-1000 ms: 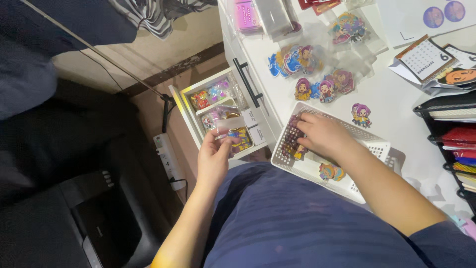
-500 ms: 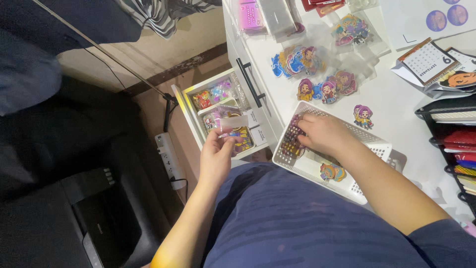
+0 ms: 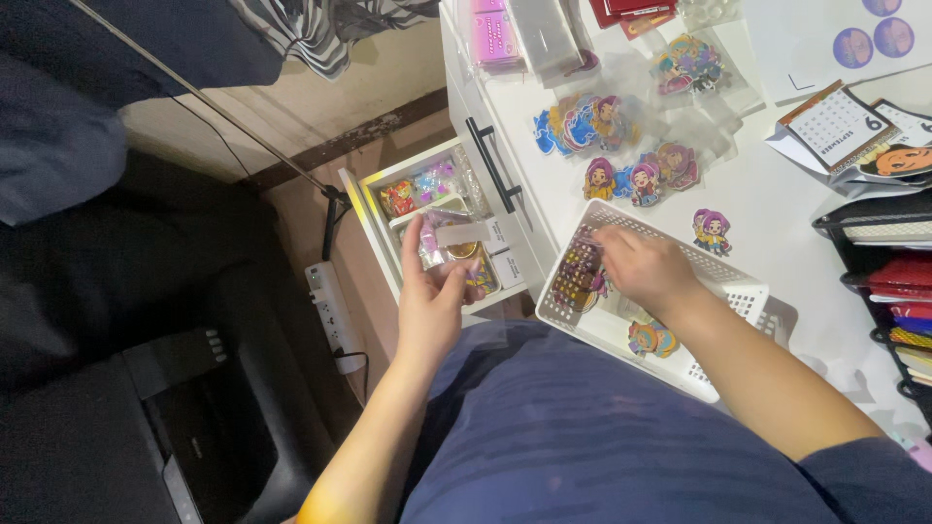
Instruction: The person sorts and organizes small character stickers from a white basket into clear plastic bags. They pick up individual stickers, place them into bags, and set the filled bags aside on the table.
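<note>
The left hand [image 3: 429, 303] has lifted slightly over the open drawer [image 3: 427, 228] — fingers pinching a clear packet [image 3: 449, 243]; the right hand [image 3: 646, 272], fingers curled, digs in the white basket [image 3: 738, 296].

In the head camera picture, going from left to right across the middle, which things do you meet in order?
Black printer → white power strip → left hand holding a clear packet → white basket with the right hand inside → black organiser rack.

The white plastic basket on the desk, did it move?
No. The white plastic basket sits at the same desk edge, beside the open drawer; only the camera shifted.
</note>
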